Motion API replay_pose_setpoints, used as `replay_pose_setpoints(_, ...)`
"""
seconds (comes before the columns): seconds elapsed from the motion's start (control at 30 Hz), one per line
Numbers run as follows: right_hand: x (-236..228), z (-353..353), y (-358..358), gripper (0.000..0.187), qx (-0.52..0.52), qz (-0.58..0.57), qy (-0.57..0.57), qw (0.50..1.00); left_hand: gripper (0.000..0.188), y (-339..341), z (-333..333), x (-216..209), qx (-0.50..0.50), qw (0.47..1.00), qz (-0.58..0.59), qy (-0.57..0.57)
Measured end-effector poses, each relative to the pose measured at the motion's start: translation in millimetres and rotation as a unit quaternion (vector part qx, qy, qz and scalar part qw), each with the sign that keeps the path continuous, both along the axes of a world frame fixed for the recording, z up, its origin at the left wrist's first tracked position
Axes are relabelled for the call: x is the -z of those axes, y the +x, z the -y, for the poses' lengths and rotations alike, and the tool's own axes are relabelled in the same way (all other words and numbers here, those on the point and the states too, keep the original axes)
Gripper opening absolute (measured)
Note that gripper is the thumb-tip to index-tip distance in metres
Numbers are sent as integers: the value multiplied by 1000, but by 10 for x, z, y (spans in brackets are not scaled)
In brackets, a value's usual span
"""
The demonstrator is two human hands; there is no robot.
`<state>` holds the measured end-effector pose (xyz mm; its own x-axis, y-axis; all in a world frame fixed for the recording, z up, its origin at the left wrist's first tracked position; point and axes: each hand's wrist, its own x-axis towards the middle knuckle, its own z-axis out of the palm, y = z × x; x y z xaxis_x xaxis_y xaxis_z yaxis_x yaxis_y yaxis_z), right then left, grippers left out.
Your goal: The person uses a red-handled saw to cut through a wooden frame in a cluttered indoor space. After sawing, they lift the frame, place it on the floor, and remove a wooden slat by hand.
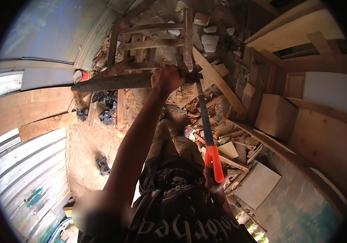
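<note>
My left hand (168, 78) is closed over a dark, weathered wooden board (118, 82), toward its right end. The board lies across a wooden frame (153, 43) with slats, which looks like an old chair or bench. In my right hand (212, 178) is the orange handle of a handsaw, held low near my body. The saw's long dark blade (204, 111) points away from me and crosses the board at its right end, just right of my left hand. Whether the teeth have cut into the wood cannot be made out.
Wood scraps (238, 148) and shavings litter the ground around my legs. A loose plank (220, 83) slants beside the blade. Black plastic bags (108, 106) and a red-and-yellow can (81, 76) are at the left. Wooden cabinet-like pieces (277, 117) stand at the right, corrugated metal (31, 170) at the left.
</note>
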<state>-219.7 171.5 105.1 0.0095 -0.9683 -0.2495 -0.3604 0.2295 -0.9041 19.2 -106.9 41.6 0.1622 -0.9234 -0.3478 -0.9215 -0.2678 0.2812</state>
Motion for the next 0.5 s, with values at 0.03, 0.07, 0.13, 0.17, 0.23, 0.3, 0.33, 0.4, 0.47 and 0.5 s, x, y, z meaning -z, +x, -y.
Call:
replay_pose_setpoints(0.03, 35, -52, -2, 23, 2, 10, 10, 1000, 45, 0, 0, 17, 7, 1000, -5, -5)
replay_pose_setpoints(0.07, 25, -55, 17, 23, 2, 21, 20, 1000, 45, -4, -11, 28, 13, 1000, -9, -10)
replay_pose_setpoints(0.13, -37, -30, 42, 23, 19, 30, 5, 999, 46, -3, -20, 46, 18, 1000, -9, -17)
replay_pose_setpoints(0.17, -91, 0, 71, 23, 25, 34, -2, 999, 46, -6, -13, 41, 15, 1000, -7, -18)
replay_pose_setpoints(0.23, -177, 15, 131, 22, 26, 23, -10, 999, 46, 12, -34, 25, 7, 1000, -9, -18)
replay_pose_setpoints(0.3, -205, 21, 167, 21, 12, -8, -24, 1000, 46, -14, -37, -1, 4, 1000, -21, -12)
replay_pose_setpoints(0.33, -201, 13, 179, 20, -6, -33, -35, 999, 46, -19, -25, -10, 9, 1000, -19, -19)
replay_pose_setpoints(0.4, -230, 3, 238, 17, -40, -53, -41, 997, 46, 11, -72, 25, 14, 999, -14, -35)
replay_pose_setpoints(0.47, -213, 131, 349, 16, -59, -48, -32, 997, 46, 39, -93, 65, 8, 999, -6, -48)
replay_pose_setpoints(0.5, -176, 200, 391, 17, -39, -47, -55, 997, 46, 44, -70, 77, 8, 998, -1, -59)
